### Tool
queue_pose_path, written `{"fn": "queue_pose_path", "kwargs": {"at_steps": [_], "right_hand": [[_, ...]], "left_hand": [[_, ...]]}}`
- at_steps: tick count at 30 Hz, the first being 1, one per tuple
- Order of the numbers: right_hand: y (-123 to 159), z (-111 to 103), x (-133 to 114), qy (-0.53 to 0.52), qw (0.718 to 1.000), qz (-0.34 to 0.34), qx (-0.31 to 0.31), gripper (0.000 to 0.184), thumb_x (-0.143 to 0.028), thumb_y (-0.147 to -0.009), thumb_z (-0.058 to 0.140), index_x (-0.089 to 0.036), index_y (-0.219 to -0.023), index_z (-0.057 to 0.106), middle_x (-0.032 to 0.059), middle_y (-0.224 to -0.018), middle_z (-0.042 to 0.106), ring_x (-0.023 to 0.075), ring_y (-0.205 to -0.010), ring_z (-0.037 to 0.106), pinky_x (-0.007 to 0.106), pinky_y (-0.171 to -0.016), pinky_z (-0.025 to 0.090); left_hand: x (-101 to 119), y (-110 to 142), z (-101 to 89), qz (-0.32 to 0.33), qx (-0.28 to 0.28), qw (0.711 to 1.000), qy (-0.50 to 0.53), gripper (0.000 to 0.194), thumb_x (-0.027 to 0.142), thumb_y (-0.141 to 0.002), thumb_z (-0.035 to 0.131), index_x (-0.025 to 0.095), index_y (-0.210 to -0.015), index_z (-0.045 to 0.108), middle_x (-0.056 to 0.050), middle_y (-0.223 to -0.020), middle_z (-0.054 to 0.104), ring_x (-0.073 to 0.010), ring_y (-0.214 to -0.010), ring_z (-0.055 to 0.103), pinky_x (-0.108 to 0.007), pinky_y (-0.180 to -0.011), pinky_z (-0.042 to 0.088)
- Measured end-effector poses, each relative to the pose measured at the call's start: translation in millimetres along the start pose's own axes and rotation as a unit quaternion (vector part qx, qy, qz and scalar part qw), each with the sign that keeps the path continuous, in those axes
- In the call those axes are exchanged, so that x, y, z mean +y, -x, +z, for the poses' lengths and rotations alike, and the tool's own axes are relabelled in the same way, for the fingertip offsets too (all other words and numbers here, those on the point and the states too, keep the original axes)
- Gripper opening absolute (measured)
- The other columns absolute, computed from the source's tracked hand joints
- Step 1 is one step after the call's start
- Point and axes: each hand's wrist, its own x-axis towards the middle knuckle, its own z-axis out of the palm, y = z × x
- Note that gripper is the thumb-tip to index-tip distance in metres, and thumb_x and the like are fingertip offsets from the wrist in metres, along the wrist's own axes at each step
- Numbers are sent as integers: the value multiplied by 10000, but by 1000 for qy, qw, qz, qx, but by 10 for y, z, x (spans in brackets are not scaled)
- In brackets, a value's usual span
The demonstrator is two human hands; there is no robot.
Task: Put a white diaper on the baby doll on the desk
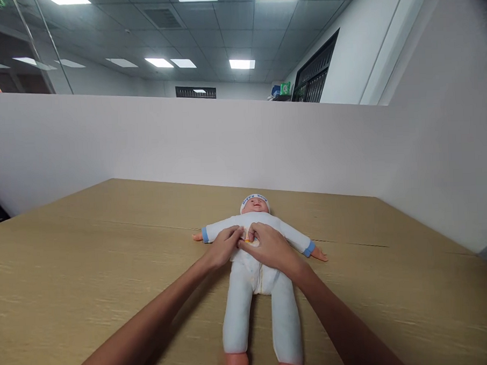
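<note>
Two hands (268, 248) touch one diapered doll (253, 271).

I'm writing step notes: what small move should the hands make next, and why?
I'd judge that the left hand and right hand could gently smooth the front of the white diaper outward: they meet near its top, over the doll, which lies on its back on the table. Whether either hand pinches anything is hard to tell.
</note>
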Motion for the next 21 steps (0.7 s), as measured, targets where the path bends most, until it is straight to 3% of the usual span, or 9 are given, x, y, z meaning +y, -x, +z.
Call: {"fn": "queue_pose_path", "kwargs": {"at_steps": [4, 10, 14, 18, 21], "right_hand": [[-39, 3, 39, -5, 1000, 1, -1, 351, -344, -1083, 583, -211, -766, 512, 5, -821, 653, 163, -744, 521, 303, -677, 272], [-58, -15, 96, -24, 1000, 10, -12, 304, -282, -1035, 591, -214, -748, 518, -17, -765, 632, 154, -708, 505, 286, -644, 269], [-85, -29, 147, -42, 999, 19, 18, 153, -235, -952, 625, -227, -833, 529, -44, -736, 603, 154, -684, 537, 275, -641, 322], [46, -104, 44, -46, 995, 6, 88, 112, -210, -920, 632, -232, -966, 533, -21, -838, 603, 183, -780, 584, 295, -715, 398], [451, -171, -148, -77, 987, -42, 132, 83, -262, -962, 638, -238, -991, 565, 4, -882, 624, 199, -833, 608, 316, -769, 455]], "left_hand": [[-98, 38, -40, 22, -7, 998, 51, 589, 706, -1109, 333, 221, -861, 557, 5, -826, 539, -188, -790, 471, -348, -776, 415], [-211, 68, -36, 36, -26, 993, 110, 484, 655, -1008, 680, 216, -1183, 572, 38, -850, 533, -155, -775, 473, -290, -712, 376], [-222, 54, -36, 43, -28, 994, 99, 553, 634, -936, 782, 204, -1216, 575, 56, -831, 496, -144, -738, 431, -281, -677, 343], [-62, 154, -56, 42, 47, 998, 19, 454, 559, -920, 797, 215, -1139, 599, 29, -890, 530, -168, -795, 485, -305, -728, 389], [199, 434, -64, 63, 104, 988, -97, 290, 511, -1013, 699, 229, -1053, 644, -18, -971, 619, -212, -894, 531, -351, -824, 430]]}}
